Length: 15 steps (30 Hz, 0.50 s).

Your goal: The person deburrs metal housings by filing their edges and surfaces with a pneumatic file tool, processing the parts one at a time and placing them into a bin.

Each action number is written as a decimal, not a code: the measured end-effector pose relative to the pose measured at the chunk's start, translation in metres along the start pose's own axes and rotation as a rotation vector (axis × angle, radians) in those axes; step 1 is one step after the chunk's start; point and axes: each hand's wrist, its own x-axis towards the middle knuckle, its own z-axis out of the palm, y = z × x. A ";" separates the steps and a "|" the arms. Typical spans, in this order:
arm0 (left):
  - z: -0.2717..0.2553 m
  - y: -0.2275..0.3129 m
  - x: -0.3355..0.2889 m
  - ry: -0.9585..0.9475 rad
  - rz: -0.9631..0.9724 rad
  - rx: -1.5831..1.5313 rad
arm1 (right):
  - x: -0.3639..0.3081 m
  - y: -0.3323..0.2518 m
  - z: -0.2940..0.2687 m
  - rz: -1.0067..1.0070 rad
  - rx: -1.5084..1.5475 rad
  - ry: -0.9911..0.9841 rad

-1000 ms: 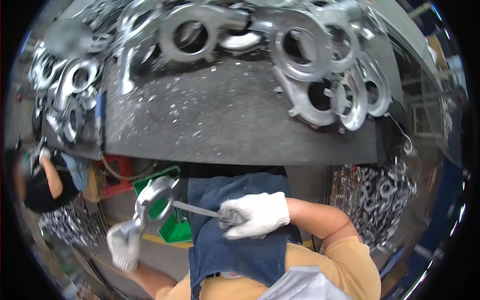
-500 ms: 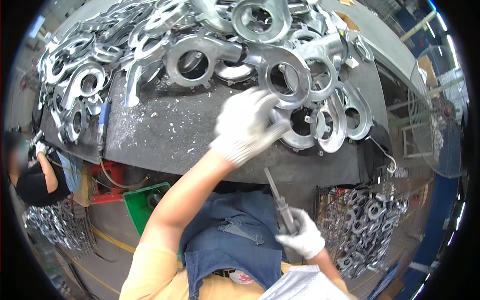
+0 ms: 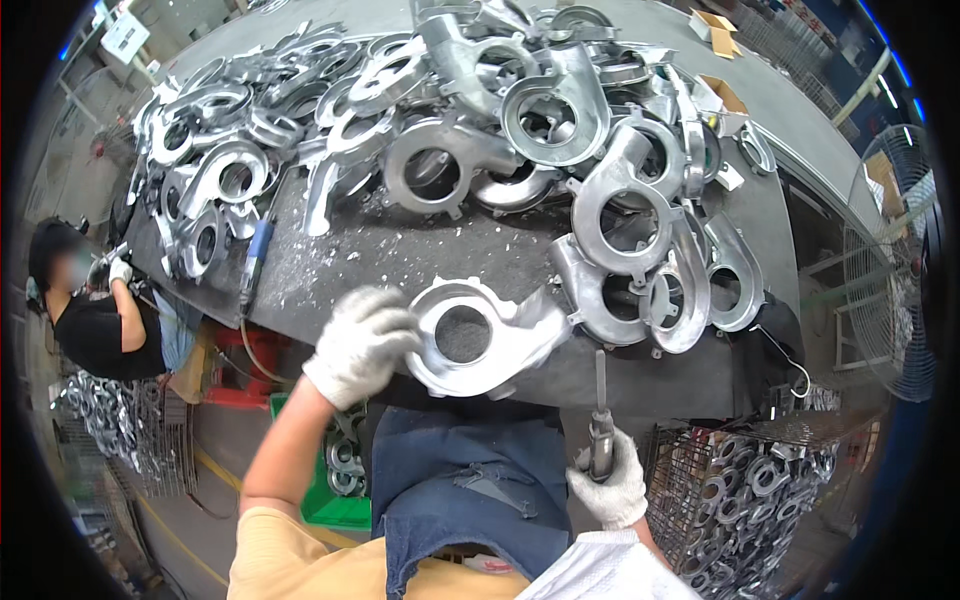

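Observation:
A shiny cast-metal blower housing (image 3: 503, 338), a ring with a short spout, is at the table's front edge before me. My gloved left hand (image 3: 362, 345) is closed on its left rim; the housing is slightly blurred. In my gloved right hand (image 3: 615, 488) is a hand-held power file (image 3: 601, 440) with a dark body, its narrow flat blade pointing up toward the table edge, apart from the housing. My right fingers wrap round the tool's body. Behind lies a heap of similar metal housings (image 3: 425, 160), the nearest right ones overlapping each other.
A blue-handled air tool (image 3: 257, 252) with a hose lies left on the dark tabletop (image 3: 330, 270), among metal chips. Below stand a green bin (image 3: 335, 508) and a wire cage of castings (image 3: 740, 500). At left a co-worker (image 3: 100, 310) works; a large fan (image 3: 890, 260) stands right.
My left hand has come back from the heap toward me and left, bringing a housing to the table edge. My right hand has shifted slightly right, its file now more upright.

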 end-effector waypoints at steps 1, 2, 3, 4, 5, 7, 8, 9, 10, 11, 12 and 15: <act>0.002 -0.022 -0.013 -0.042 0.068 0.166 | 0.004 0.006 0.001 -0.098 -0.057 -0.010; 0.006 -0.042 -0.018 -0.053 0.044 0.200 | 0.011 -0.002 0.004 -0.170 -0.096 0.001; 0.008 -0.058 -0.019 -0.066 0.017 0.230 | 0.015 -0.008 0.007 -0.165 -0.107 -0.023; 0.005 -0.068 -0.014 -0.051 0.029 0.274 | 0.018 -0.017 0.010 -0.189 -0.122 -0.045; 0.003 -0.081 0.000 -0.036 0.052 0.327 | 0.024 -0.025 0.014 -0.220 -0.127 -0.060; 0.001 -0.111 0.021 0.048 0.135 0.321 | 0.038 -0.040 0.022 -0.372 -0.236 -0.093; -0.006 -0.116 0.038 0.105 0.107 0.277 | 0.042 -0.032 0.025 -0.419 -0.194 -0.089; -0.013 -0.112 0.046 0.154 0.078 0.228 | 0.039 -0.026 0.026 -0.453 -0.149 -0.085; -0.016 -0.112 0.041 0.225 -0.009 0.070 | 0.044 -0.028 0.026 -0.614 -0.285 -0.070; -0.019 -0.113 0.034 0.299 -0.100 -0.080 | 0.050 -0.027 0.026 -0.664 -0.278 -0.118; -0.012 -0.087 0.027 0.401 -0.385 -0.421 | 0.052 -0.034 0.028 -0.680 -0.335 -0.140; 0.020 -0.060 -0.012 0.179 -0.422 0.043 | 0.051 -0.052 0.022 -0.600 -0.509 -0.283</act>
